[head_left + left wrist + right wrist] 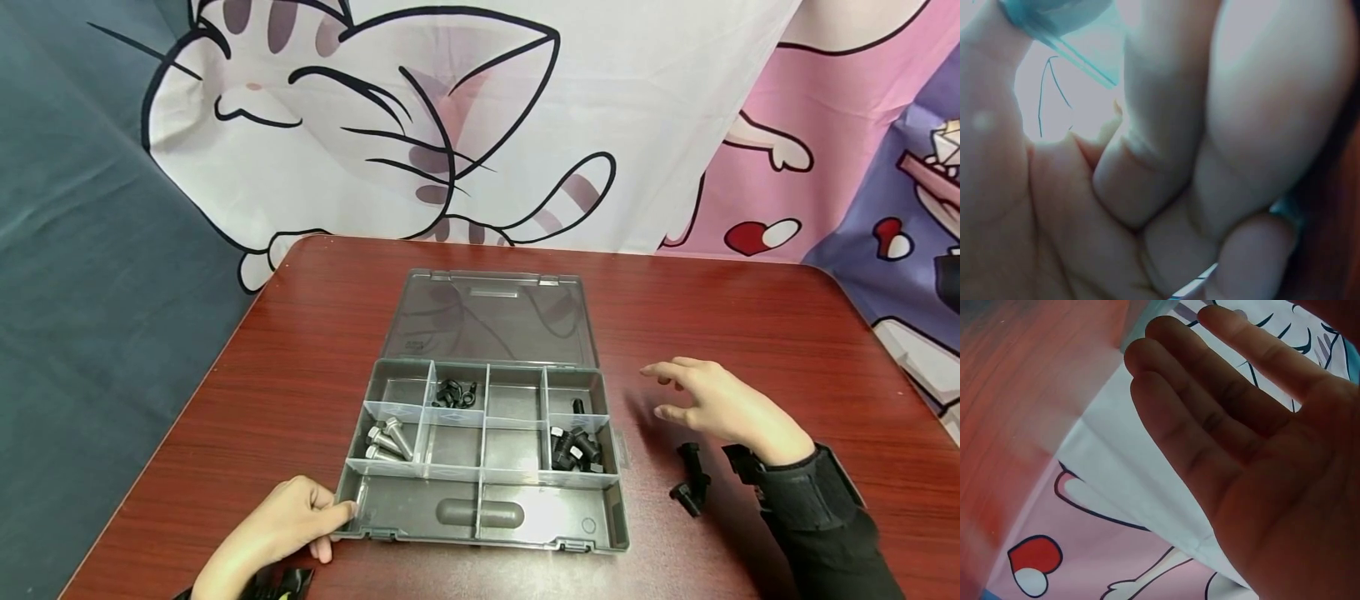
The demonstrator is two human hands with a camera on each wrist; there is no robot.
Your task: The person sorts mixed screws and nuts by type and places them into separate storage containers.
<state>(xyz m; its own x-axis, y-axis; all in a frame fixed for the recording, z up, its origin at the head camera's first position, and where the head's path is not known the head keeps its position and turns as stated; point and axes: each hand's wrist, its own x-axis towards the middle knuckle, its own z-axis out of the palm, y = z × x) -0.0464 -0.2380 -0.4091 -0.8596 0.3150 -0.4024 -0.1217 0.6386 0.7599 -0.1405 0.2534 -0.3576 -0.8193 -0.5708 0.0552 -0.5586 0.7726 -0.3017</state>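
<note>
A grey divided plastic storage box [408, 504] lies on the table with its clear lid [495, 321] folded back. My left hand [288, 521] pinches its front left corner, thumb on the rim and fingers curled below; the left wrist view shows those curled fingers [1166, 112] close up. To the right of the box, my right hand [723, 408] hovers over the table with nothing in it, its fingers [1179, 425] extended. Silver bolts [390, 440] sit in the left middle compartment, black bolts [577, 450] in the right middle one. Small black ring-shaped pieces [453, 393] occupy a back compartment.
Black bolt-like pieces [690, 483] lie on the red-brown table [750, 317] beside my right wrist. One small black piece [578, 406] is in the back right compartment. A cloth with cartoon cats [600, 100] hangs behind the table's far edge.
</note>
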